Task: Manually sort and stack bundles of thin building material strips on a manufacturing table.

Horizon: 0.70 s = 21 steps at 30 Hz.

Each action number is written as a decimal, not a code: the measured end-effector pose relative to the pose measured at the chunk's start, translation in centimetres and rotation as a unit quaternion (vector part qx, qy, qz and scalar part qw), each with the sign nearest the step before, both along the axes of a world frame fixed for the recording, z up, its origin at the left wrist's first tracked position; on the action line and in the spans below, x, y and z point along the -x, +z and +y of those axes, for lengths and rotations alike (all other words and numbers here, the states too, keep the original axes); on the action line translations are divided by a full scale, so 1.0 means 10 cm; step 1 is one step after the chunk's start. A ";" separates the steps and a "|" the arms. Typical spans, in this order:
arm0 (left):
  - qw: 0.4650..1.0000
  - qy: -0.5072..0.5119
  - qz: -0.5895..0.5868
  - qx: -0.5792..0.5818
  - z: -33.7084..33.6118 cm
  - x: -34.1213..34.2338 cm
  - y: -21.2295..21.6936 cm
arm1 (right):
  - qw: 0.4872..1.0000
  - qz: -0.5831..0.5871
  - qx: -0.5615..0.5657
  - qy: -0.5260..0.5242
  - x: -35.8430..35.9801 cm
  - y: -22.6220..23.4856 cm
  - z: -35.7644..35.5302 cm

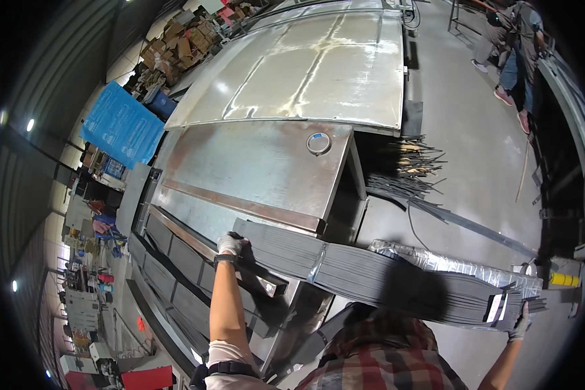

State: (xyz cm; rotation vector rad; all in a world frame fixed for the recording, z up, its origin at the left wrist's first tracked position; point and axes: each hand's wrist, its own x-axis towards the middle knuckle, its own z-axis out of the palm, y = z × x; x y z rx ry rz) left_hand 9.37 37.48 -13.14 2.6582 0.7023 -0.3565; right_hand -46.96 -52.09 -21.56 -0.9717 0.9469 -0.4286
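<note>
Benchtop of brown-stained grey metal (240, 162) lies beyond a long bundle of flat dark-grey strips (364, 272), slanted between both hands. The white-gloved left hand (231, 244) clasps its left end, fingers curled; the pale-gloved right hand (520, 325) clasps its right. Should the thin translucent band (316, 263) slip, strips could fan out; uneven lifting could bow them.

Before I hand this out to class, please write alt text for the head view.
Gloved left hand and right hand hold opposite ends of a long, strapped bundle of dark grey strips. Beyond it is a metal table; more dark pieces lie at left.
</note>
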 end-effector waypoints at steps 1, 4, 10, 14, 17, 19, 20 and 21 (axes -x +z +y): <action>0.999 0.034 -0.019 0.036 0.07 0.01 -0.05 | 1.000 -0.001 -0.001 0.001 -0.03 0.00 0.02; 1.000 -0.013 -0.006 0.015 0.23 0.01 -0.07 | 1.000 -0.025 0.005 -0.001 -0.09 -0.01 0.06; 0.992 -0.097 0.073 -0.032 -0.20 -0.05 0.41 | 0.999 -0.030 -0.008 -0.010 0.06 -0.10 -0.04; 0.962 -0.142 -0.047 -0.230 -0.51 0.08 0.40 | 0.999 -0.017 0.027 -0.028 -0.01 -0.07 -0.02; 0.934 -0.122 -0.162 -0.295 -0.80 0.16 0.50 | 0.999 -0.012 0.034 -0.028 -0.01 -0.02 0.00; 0.954 -0.138 -0.098 -0.247 -0.80 0.14 0.53 | 0.999 -0.010 0.019 -0.036 0.00 -0.05 -0.01; 0.967 -0.153 -0.033 -0.199 -0.78 0.12 0.54 | 0.999 -0.009 0.020 -0.039 0.01 -0.06 -0.02; 0.969 -0.140 -0.018 -0.201 -0.75 0.10 0.54 | 0.998 -0.008 0.035 -0.050 0.00 -0.05 0.00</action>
